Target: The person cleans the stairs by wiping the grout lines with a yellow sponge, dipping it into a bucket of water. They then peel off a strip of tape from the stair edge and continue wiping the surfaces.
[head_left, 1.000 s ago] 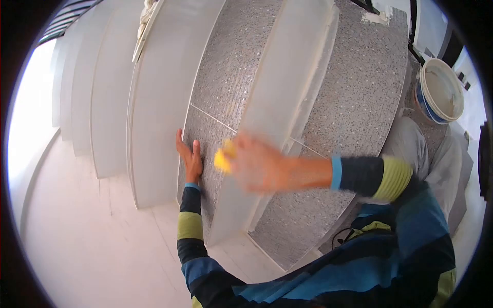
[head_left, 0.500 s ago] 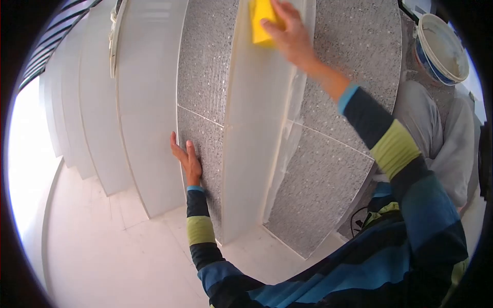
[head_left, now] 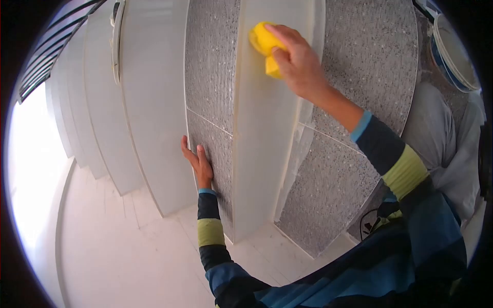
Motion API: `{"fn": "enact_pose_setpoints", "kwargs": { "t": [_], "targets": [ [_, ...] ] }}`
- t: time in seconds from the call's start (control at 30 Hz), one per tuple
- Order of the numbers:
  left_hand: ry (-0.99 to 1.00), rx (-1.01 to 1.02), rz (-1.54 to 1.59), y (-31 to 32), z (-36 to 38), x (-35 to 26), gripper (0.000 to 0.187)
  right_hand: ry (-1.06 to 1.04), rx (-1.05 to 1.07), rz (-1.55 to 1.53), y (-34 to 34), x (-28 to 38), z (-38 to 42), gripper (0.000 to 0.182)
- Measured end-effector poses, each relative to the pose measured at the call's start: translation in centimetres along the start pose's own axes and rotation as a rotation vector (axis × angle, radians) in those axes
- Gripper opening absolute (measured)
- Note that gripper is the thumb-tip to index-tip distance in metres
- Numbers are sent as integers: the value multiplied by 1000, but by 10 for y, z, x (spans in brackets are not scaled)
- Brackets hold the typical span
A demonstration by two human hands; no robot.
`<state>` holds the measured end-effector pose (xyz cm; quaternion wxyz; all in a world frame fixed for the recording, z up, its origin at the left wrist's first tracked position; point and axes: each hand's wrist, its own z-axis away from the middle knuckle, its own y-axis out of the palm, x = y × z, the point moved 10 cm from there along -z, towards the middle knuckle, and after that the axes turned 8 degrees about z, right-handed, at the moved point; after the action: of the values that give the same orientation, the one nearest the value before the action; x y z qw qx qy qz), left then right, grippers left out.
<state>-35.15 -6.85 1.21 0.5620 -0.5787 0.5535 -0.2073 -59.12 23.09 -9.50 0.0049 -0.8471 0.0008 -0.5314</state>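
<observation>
A yellow sponge [head_left: 263,38] is squeezed in my right hand [head_left: 304,64], against the upper part of a smooth pale stair riser [head_left: 259,149]. My left hand [head_left: 199,163] rests with its fingers apart on the edge of a speckled grey tread [head_left: 211,56], left of that riser. A thin light joint line crosses this tread above the hand. Right of the riser lies another speckled grey tread [head_left: 328,190], with whitish smears along the edge where the two meet.
More pale risers [head_left: 154,113] step away to the left, with a long thin strip [head_left: 117,46] on one. Dark railing bars [head_left: 56,38] stand at the upper left. A bucket [head_left: 454,54] is at the upper right, above my bent leg [head_left: 431,118]. Pale floor [head_left: 128,256] lies below.
My right hand has moved down along the riser with the sponge, which is now bunched up. The view has shifted slightly, and the left hand keeps its place on the tread edge.
</observation>
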Motion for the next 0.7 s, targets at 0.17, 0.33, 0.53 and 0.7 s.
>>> {"fn": "enact_pose_setpoints", "kwargs": {
  "t": [0.17,0.33,0.53,0.7],
  "targets": [
    [-15,6,1,1,0,4,64,-12,-13,153,13,10,5,55],
    [-22,18,11,2,0,1,64,-81,-58,52,21,18,6,60],
    [-20,28,3,4,0,2,65,-88,15,84,24,50,31,56],
    [-25,38,2,3,-1,2,65,-120,251,5,25,64,65,54]
  ]
}}
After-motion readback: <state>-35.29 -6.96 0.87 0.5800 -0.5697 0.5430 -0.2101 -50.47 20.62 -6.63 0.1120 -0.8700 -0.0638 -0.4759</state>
